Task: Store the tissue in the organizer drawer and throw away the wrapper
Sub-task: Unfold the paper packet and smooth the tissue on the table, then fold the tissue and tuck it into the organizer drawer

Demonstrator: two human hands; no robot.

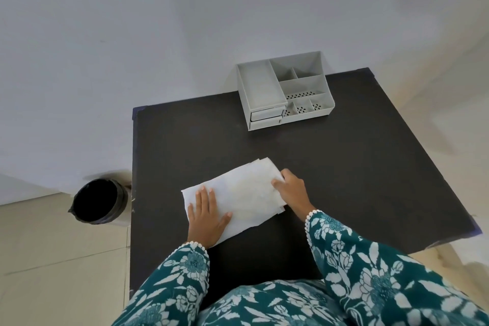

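Head view: left hand (207, 216) flat on tissue (246, 193) on table (344, 167), right hand (291, 188) pinching its right edge; folding step, next likely fold smaller to fit drawer (266, 114); wrapper unseen

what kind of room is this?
Probably a home room, not a lab: a small dark table against a plain wall, a grey desktop organizer, a lined bin on tiled floor.
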